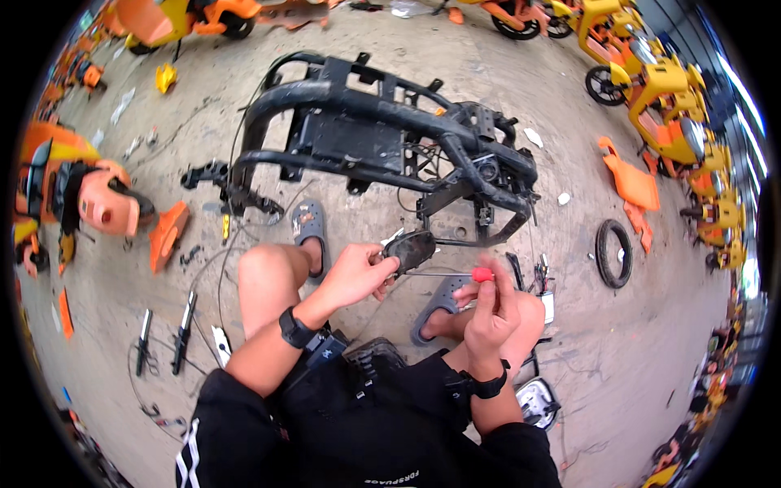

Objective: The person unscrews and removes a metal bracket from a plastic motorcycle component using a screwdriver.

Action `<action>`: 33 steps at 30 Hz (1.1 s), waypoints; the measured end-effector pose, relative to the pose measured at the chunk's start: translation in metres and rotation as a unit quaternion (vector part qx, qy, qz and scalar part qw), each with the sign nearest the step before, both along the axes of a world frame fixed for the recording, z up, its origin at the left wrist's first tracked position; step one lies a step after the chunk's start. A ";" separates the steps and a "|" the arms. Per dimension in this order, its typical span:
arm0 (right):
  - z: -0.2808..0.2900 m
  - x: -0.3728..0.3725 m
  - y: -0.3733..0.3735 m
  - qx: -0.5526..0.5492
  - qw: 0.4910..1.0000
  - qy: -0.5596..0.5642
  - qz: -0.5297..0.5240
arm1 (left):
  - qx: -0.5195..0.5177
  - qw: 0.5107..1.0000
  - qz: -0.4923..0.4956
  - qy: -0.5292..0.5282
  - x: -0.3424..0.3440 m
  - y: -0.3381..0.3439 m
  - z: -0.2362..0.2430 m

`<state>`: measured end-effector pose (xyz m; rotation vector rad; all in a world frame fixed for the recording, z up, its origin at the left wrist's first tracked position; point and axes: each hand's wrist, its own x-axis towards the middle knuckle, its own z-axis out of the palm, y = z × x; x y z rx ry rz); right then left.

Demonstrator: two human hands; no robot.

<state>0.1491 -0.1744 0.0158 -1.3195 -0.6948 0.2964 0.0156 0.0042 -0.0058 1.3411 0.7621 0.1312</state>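
Closed around the near-left edge of a dark, rounded part (411, 250) is my left hand (362, 271); what kind of part it is I cannot tell. My right hand (491, 309) grips a screwdriver by its red handle (482, 274), fingers partly smeared by motion. Its thin metal shaft (439, 274) points left, and the tip ends beside the dark part near my left fingers; whether they touch I cannot make out. Just beyond my hands a black tubular scooter frame (350, 130) lies on the concrete floor.
Two fork tubes (184, 329) and loose cables lie to my left, near an orange panel (169, 236). A black tyre (613, 253) and orange body panels (633, 183) are at right. Yellow and orange scooters (667, 89) stand around. My feet in grey clogs (310, 232) are close to the frame.
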 end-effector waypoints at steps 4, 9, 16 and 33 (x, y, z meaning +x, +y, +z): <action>-0.013 0.009 -0.009 -0.009 0.997 -0.076 0.001 | 0.021 1.000 -0.023 0.001 0.001 0.000 0.001; 0.002 0.000 0.004 0.001 0.997 -0.078 -0.002 | 0.019 1.000 -0.017 -0.001 -0.003 -0.002 0.003; -0.001 0.001 0.005 0.020 0.994 -0.104 0.022 | 0.015 1.000 -0.011 -0.004 -0.005 0.001 0.000; -0.011 0.019 -0.010 -0.161 0.983 -0.074 -0.055 | 0.034 0.999 -0.031 0.008 0.001 -0.009 -0.004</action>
